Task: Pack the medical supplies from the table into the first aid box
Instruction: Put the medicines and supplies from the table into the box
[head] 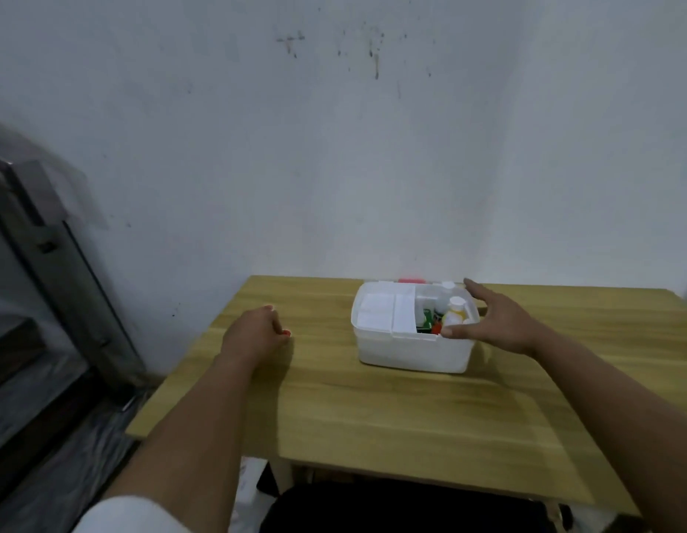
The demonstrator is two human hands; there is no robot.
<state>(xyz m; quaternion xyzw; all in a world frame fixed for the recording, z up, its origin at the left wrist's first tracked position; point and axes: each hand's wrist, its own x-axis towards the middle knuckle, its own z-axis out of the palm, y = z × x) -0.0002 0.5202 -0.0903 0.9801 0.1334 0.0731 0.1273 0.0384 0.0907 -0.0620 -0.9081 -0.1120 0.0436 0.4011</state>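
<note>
A white first aid box (411, 350) stands open on the wooden table (372, 417), near the far edge. Its left part holds white packets (376, 311); its right part holds small white bottles (455, 307) and green and red items (430, 321). My right hand (492, 321) is spread at the box's right end, thumb at the near rim and fingers toward the far rim, touching or nearly touching it. My left hand (257, 332) rests curled on the table left of the box, closed on a small red-orange thing (285, 333) that is mostly hidden.
A pink object (411, 280) lies just behind the box by the white wall. A dark metal frame (57, 271) stands to the left of the table. Something black (403, 505) sits below the table's near edge.
</note>
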